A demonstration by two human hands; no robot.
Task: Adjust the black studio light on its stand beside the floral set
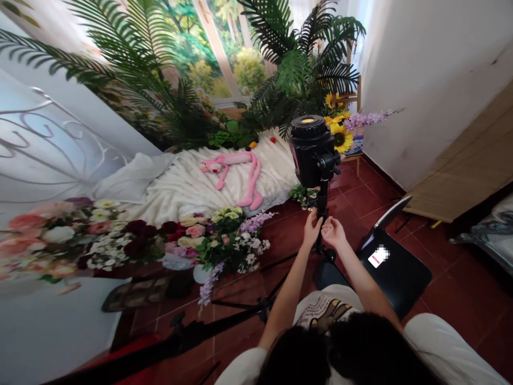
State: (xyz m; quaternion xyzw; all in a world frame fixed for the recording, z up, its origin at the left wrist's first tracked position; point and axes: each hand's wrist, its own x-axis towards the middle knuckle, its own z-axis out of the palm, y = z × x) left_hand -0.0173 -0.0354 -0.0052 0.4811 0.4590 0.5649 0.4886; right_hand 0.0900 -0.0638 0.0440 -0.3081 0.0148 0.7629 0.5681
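Note:
A black studio light [310,149] stands upright on a black stand [321,195] right of the middle. My left hand [312,229] is at the stand's pole just below the light, its fingers closed around the pole from the left. My right hand [333,232] is beside the pole on the right, with its fingers curled; whether something small is between them is too small to tell.
A black chair [401,272] with a white item on it stands at the right. Another black stand [216,323] crosses the lower left. A pink plush toy [250,174] lies on a white cloth [176,182], behind flowers [224,240]. Palm leaves and sunflowers [340,136] are further back.

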